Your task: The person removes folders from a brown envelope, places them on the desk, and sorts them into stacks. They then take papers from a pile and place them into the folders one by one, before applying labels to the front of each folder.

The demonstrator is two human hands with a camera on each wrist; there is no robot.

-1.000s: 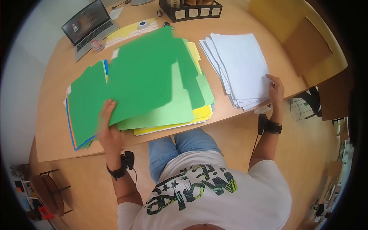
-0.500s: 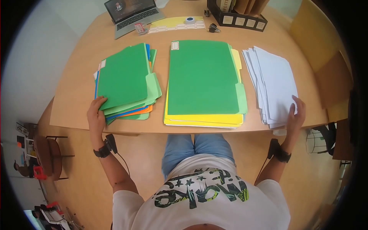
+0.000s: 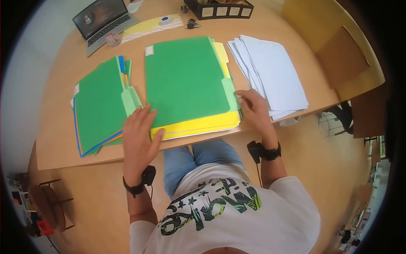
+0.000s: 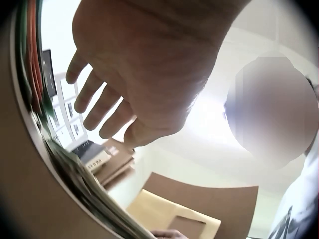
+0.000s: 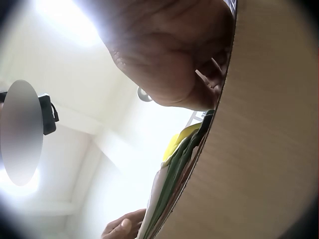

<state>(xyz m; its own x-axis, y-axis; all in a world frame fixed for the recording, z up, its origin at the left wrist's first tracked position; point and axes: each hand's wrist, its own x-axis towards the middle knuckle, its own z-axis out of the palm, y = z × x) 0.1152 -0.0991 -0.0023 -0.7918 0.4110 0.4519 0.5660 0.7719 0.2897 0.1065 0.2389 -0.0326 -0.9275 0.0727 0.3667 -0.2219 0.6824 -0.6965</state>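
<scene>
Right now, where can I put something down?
Bare table shows left of the left folder stack and between the white papers and black tray. Crowded: between the folder stacks by the left hand, and around the right hand.

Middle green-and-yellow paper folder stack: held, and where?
Stack shows no clear grip: left hand open at its lower-left corner; right hand, fingers bent, at its right edge by the pale green tab. Pinch can't be told.

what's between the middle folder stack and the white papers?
Head view: a narrow strip of bare tabletop, with the right hand at its near end, fingers by the folder stack's right edge.
</scene>
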